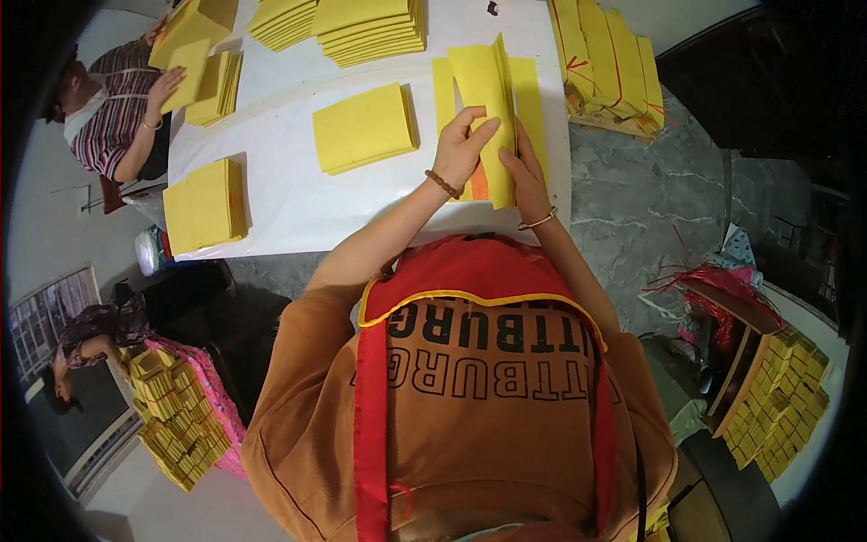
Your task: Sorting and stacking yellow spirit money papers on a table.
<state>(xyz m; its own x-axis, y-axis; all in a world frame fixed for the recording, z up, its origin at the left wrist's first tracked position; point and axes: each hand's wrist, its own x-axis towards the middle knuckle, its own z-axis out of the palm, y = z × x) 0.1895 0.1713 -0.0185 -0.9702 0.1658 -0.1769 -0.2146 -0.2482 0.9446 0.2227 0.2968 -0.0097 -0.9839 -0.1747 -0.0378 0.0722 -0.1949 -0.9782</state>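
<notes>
A folded yellow paper sheet [479, 81] stands partly curled up at the right end of the white table. My left hand [464, 147] grips its left side, with the thumb pressed on the paper and the fingers bent. On the other side, my right hand [526, 172] pinches the lower right edge, its thumb in front and its fingers behind, partly hidden. Beneath lies more flat yellow paper [528, 90], and an orange-red strip [480, 181] shows near my left wrist. Left of my hands sits a neat stack of yellow paper [361, 126].
Another yellow stack [203, 208] lies at the near left of the white table [280, 181], with larger piles [370, 27] at the back. A co-worker [117, 99] handles yellow paper at far left. Tied yellow bundles [605, 63] stand beyond the right edge. Another person [90, 334] is lower left.
</notes>
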